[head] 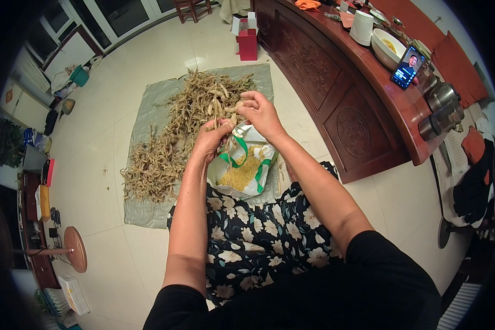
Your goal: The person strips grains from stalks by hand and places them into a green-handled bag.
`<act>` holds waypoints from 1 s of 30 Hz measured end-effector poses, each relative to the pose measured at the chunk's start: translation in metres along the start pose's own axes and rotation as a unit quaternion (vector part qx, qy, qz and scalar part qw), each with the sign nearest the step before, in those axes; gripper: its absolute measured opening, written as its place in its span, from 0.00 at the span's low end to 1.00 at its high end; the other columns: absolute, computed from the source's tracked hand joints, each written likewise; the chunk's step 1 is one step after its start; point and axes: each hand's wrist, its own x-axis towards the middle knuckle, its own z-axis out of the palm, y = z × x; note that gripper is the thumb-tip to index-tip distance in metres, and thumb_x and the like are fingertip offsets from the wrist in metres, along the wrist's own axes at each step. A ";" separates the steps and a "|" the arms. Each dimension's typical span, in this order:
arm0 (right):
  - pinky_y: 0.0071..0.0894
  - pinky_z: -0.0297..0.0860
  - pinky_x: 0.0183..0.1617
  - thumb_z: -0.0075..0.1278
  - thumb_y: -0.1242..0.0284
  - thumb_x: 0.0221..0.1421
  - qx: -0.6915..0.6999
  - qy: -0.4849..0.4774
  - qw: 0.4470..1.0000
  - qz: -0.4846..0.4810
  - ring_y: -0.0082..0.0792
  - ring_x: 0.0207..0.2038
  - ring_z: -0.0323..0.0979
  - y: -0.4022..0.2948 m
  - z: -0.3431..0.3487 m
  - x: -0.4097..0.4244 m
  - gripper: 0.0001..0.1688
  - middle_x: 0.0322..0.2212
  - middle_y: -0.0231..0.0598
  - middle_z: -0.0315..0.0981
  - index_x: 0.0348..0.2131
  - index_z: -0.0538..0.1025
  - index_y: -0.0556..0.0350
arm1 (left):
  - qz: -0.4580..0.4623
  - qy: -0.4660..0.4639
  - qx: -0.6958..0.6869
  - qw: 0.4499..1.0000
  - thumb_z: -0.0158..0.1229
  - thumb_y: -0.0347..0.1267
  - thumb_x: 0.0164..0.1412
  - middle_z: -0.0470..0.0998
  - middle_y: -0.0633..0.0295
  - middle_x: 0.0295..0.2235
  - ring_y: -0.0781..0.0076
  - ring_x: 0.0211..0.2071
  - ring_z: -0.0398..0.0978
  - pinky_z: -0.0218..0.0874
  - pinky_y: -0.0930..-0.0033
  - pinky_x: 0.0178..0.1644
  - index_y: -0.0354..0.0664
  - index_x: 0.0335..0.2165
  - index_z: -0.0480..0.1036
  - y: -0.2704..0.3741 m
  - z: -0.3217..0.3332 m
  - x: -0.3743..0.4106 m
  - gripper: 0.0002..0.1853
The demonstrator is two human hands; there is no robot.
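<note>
My left hand (215,136) is closed on a dried bean stalk (215,108) whose pale pods stand up above the fingers. Close beside it on the right, my right hand (259,113) has its thumb and fingertips on a dry pod (232,109) at the stalk. Under both hands is a white bag (214,173) with green handles, its mouth wide, with yellow beans (241,173) inside. A large heap of dried bean plants (161,165) lies to the left of and beyond the bag, on a grey-green plastic sheet (142,111).
A carved dark wooden counter (342,95) runs along the right, bearing a white bowl (385,57), a lit phone (408,68) and metal jugs (441,99). A red box (247,43) stands on the floor beyond the sheet. At the left are a teal basin (79,75) and a round stand base (76,249).
</note>
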 end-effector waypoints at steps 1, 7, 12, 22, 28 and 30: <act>0.19 0.63 0.28 0.51 0.72 0.43 -0.018 -0.030 0.998 0.051 0.23 0.26 0.67 -0.002 -0.001 0.000 0.08 0.22 0.32 0.70 0.26 0.72 0.60 | 0.009 0.005 -0.005 1.000 0.59 0.27 0.44 0.69 0.69 0.19 0.86 0.15 0.60 0.49 0.85 0.17 0.38 0.26 0.68 -0.001 -0.002 0.001 0.08; 0.14 0.59 0.21 0.50 0.71 0.44 -0.100 -0.140 0.975 0.140 0.16 0.21 0.64 0.001 -0.008 -0.002 0.08 0.20 0.28 0.69 0.27 0.72 0.57 | 0.022 0.016 0.003 1.000 0.59 0.28 0.43 0.70 0.67 0.21 0.84 0.17 0.61 0.50 0.83 0.19 0.38 0.27 0.68 -0.009 -0.004 0.006 0.10; 0.15 0.59 0.20 0.49 0.72 0.45 -0.139 -0.124 0.976 0.115 0.16 0.20 0.63 0.007 -0.008 0.001 0.07 0.19 0.28 0.69 0.25 0.72 0.58 | 0.020 -0.002 0.010 1.000 0.59 0.29 0.44 0.70 0.68 0.20 0.85 0.17 0.60 0.49 0.84 0.19 0.39 0.27 0.68 -0.005 0.000 0.005 0.09; 0.15 0.58 0.19 0.48 0.76 0.44 -0.067 -0.175 0.974 0.124 0.17 0.17 0.62 0.005 -0.004 -0.005 0.05 0.15 0.30 0.66 0.20 0.71 0.60 | 0.062 -0.002 0.011 0.998 0.57 0.29 0.45 0.69 0.72 0.20 0.87 0.16 0.59 0.48 0.85 0.19 0.41 0.28 0.71 -0.001 -0.004 0.000 0.07; 0.14 0.59 0.19 0.48 0.71 0.45 -0.112 -0.169 0.964 0.171 0.15 0.18 0.61 0.007 -0.015 0.001 0.07 0.17 0.27 0.67 0.19 0.72 0.56 | 0.063 0.024 0.005 0.998 0.58 0.28 0.46 0.70 0.71 0.24 0.86 0.21 0.63 0.52 0.85 0.23 0.42 0.30 0.70 -0.004 0.004 0.007 0.09; 0.17 0.62 0.21 0.50 0.67 0.45 -0.186 -0.175 0.958 0.133 0.16 0.19 0.63 0.013 -0.013 0.002 0.11 0.18 0.28 0.68 0.24 0.74 0.57 | 0.083 0.022 0.061 0.994 0.57 0.29 0.47 0.71 0.70 0.25 0.84 0.23 0.64 0.54 0.84 0.24 0.41 0.30 0.70 -0.001 0.003 0.004 0.08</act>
